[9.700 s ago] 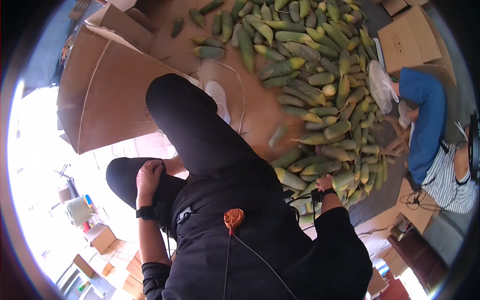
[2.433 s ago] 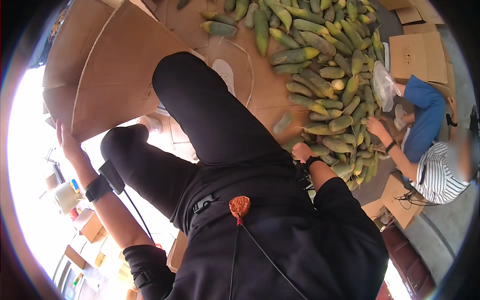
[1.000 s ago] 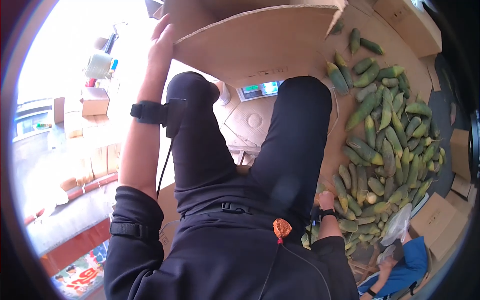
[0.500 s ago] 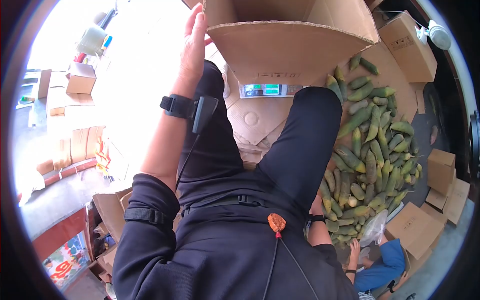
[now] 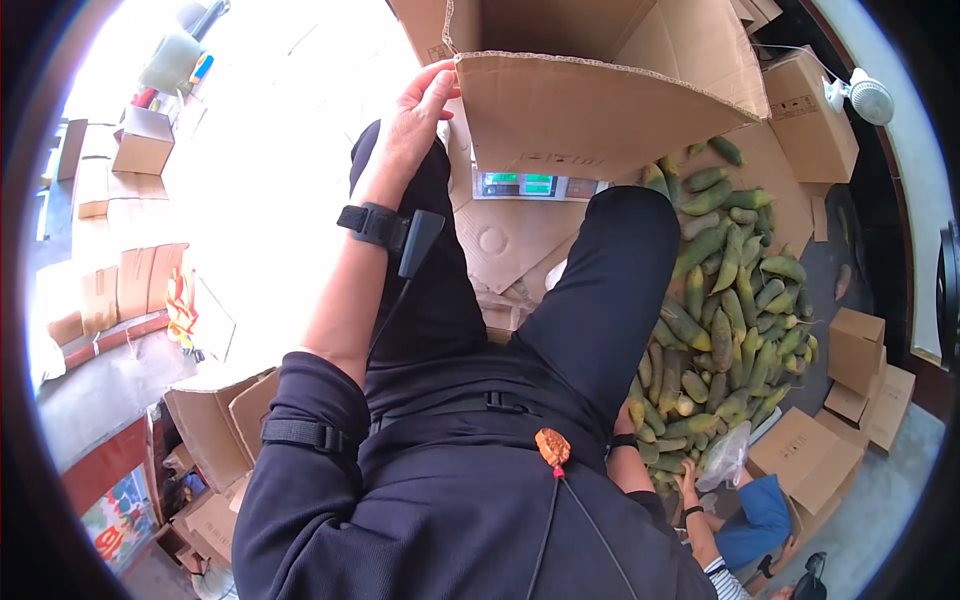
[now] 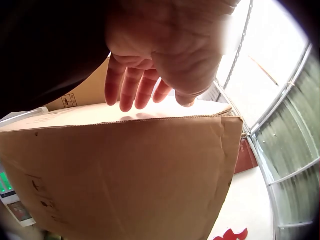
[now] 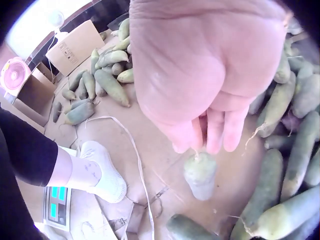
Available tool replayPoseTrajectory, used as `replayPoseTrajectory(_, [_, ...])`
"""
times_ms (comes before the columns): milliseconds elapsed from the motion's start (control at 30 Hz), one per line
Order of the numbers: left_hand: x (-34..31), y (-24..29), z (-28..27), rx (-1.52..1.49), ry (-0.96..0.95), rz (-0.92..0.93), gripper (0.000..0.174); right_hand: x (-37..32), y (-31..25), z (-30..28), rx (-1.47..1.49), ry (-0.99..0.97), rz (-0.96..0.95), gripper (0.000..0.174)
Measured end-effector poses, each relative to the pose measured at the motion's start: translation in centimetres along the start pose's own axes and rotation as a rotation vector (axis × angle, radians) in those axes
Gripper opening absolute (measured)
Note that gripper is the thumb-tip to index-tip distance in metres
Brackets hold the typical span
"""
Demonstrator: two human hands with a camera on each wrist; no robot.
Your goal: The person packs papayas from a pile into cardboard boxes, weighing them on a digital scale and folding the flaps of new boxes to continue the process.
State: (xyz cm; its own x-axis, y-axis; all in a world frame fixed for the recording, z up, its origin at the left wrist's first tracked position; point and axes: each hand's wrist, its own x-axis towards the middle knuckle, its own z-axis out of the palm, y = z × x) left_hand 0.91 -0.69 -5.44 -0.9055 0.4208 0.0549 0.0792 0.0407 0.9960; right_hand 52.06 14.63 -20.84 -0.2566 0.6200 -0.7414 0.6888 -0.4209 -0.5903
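My left hand (image 5: pixel 408 125) is at the near left corner of a large open cardboard box (image 5: pixel 595 115), fingertips by its flap. In the left wrist view the relaxed fingers of that hand (image 6: pixel 165 50) hang over the edge of the box (image 6: pixel 115 175). My right hand (image 5: pixel 624 418), partly hidden by my thigh, is low beside the heap of green radishes (image 5: pixel 735 320). Seen from the right wrist, the hand (image 7: pixel 205 65) points its fingers down just above a pale radish (image 7: pixel 200 175) on the cardboard; whether they touch is unclear.
A scale (image 5: pixel 530 186) with a lit green display stands below the box, between my knees. Cartons (image 5: pixel 808 465) and another person's blue-clad leg (image 5: pixel 755 520) are beyond the heap. A small fan (image 5: pixel 868 97) is at the upper right.
My left hand has gone from my knee to the box corner. The head view has turned, so the open box now shows in front. The right hand stays low by the heap.
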Motion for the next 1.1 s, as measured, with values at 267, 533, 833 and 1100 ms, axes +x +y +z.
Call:
replayPoseTrajectory(267, [0.1,-0.1,-0.2,0.009,0.036,0.015,0.042,-1.5,-0.8,-0.8,-0.451,-0.058,-0.249,0.028])
replayPoseTrajectory(533, [0.5,-0.7,0.1,-0.009,0.009,0.014,0.039,-0.8,-8.9,-5.4,0.304,0.054,-0.259,0.033])
replayPoseTrajectory(833, [0.4,-0.6,0.3,0.058,0.026,-0.005,0.038,-10.1,-37.2,-7.9,0.219,0.114,-1.305,0.039])
replayPoseTrajectory(1100, [0.5,-0.9,0.2,0.016,0.029,-0.022,0.036,-13.7,-53.1,1.3,0.382,-0.274,-1.776,0.029])
